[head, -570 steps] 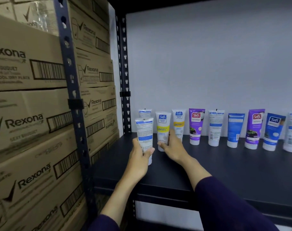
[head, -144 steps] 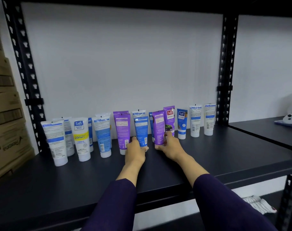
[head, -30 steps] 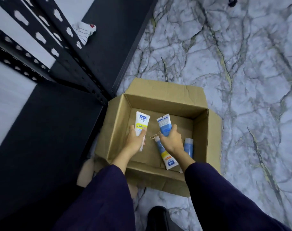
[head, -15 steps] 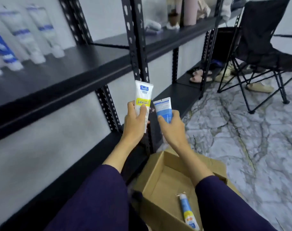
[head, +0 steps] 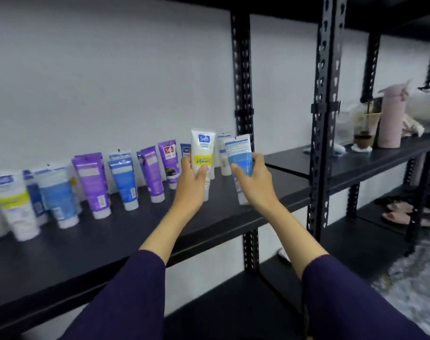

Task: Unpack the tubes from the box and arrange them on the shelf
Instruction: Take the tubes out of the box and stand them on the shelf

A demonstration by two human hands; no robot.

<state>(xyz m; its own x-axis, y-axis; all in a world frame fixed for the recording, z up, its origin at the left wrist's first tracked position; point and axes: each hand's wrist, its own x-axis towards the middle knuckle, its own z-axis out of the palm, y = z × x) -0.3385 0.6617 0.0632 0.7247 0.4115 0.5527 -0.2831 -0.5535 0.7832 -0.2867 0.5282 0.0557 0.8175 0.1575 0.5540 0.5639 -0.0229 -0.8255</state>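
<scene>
Tubes (caps down) sit gripped above the shelf (head: pixel 233 212): yellow-banded tube (head: pixel 202 153) in left hand (head: pixel 190 182), blue tube (head: pixel 239 155) in right hand (head: pixel 252 180).

A white tube with a yellow band (head: pixel 202 153) and a blue-and-white tube (head: pixel 239 157) are held upright, caps down, above the dark shelf (head: pixel 111 236). Purple, blue and white tubes (head: pixel 91 182) are stood in rows on it.

left hand (head: pixel 190 184): raised, fingers curled round a tube | right hand (head: pixel 252 179): raised, gripping a tube | both arms outstretched
</scene>
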